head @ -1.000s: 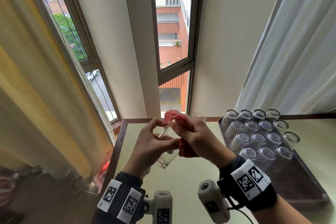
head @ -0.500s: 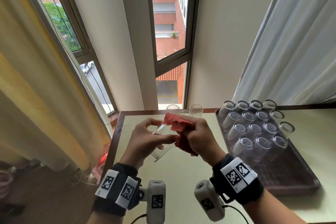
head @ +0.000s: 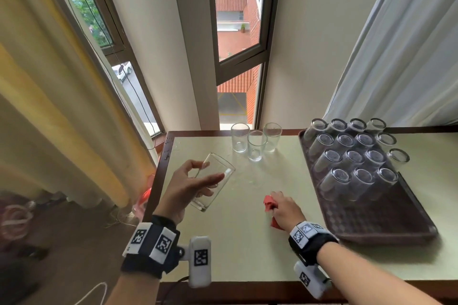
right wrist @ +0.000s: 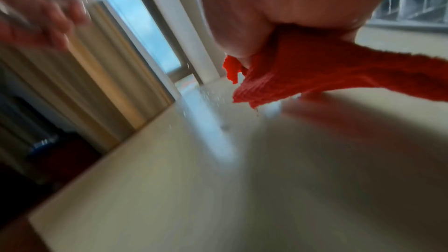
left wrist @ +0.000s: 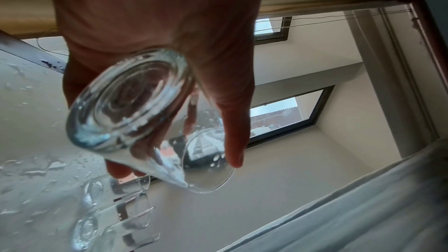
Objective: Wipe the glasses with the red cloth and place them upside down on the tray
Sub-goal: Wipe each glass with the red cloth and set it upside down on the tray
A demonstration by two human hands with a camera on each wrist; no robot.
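The left hand (head: pixel 184 187) grips a tilted drinking glass (head: pixel 213 181) above the worktop (head: pixel 238 250), fingers curled round its wall. The right hand (head: pixel 285 207) is clamped on the red cloth (head: pixel 269 203), low over the worktop, near the tray (head: pixel 386 225) of upturned glasses. Wiping looks finished; next the glass needs inverting and setting down in the tray's bare near part. The right wrist view is blurred; three upright glasses (head: pixel 256 143) wait far.

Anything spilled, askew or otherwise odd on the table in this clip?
Yes: water droplets and small puddles lie on the table near the three upright glasses, clearest in the left wrist view. Glasses on the tray look orderly.
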